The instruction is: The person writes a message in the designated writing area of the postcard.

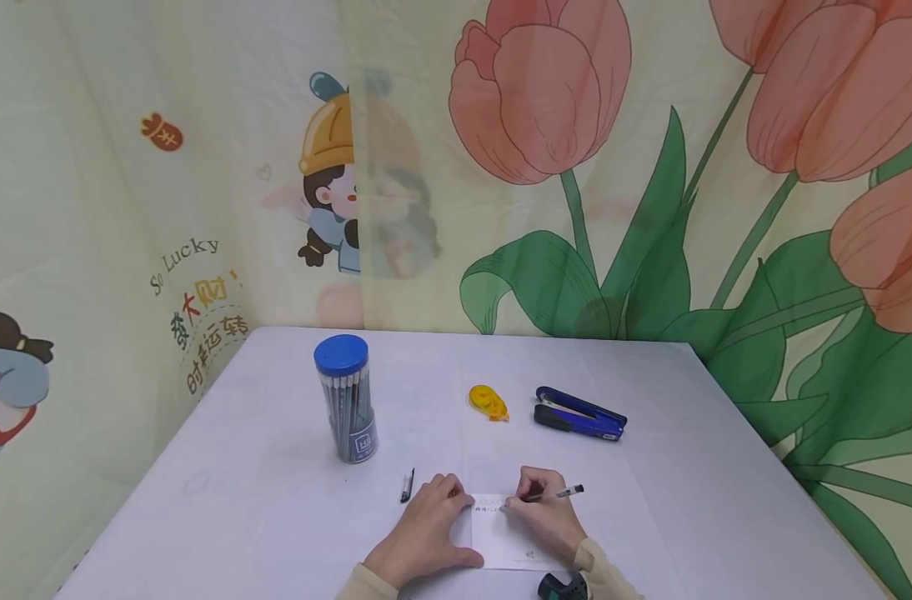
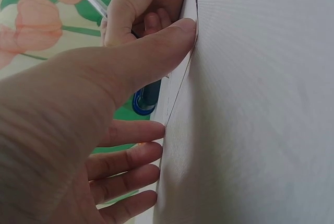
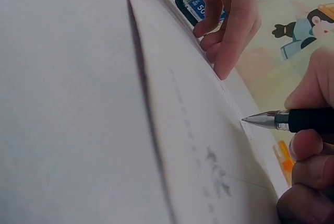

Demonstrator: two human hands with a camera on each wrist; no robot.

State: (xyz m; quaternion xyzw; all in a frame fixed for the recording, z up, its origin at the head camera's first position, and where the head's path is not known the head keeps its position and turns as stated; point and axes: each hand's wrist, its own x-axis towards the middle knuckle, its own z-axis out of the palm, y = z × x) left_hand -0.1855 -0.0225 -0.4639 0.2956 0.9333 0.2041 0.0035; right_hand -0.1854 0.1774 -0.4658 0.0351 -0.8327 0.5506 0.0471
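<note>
Head view: the right hand (image 1: pixel 549 515) pinches a slim black-and-clear pen (image 1: pixel 568 492), tip toward eleven o'clock on a small white paper sheet (image 1: pixel 504 543); writing seems in hand. At nine o'clock the left hand (image 1: pixel 429 532) rests at the sheet's edge. At ten, a clear, blue-lidded plastic cylinder (image 1: pixel 349 417) holds slim sticks, perhaps pencils.

Left wrist view: left fingers extended, gripping nothing.

Right wrist view: dark handwriting (image 3: pixel 218 174) shows; continuing calls for a steady sheet.

On the wall cloth (image 1: pixel 126 275), left of the head view, I read "So Lucky", "發大财!" and "时来运转". The right wrist view gives me "50" on a blue label (image 3: pixel 197 7), top centre. Handwriting (image 1: pixel 489 507) on the paper (image 1: pixel 499 542), lower middle, I can't make out.
</note>
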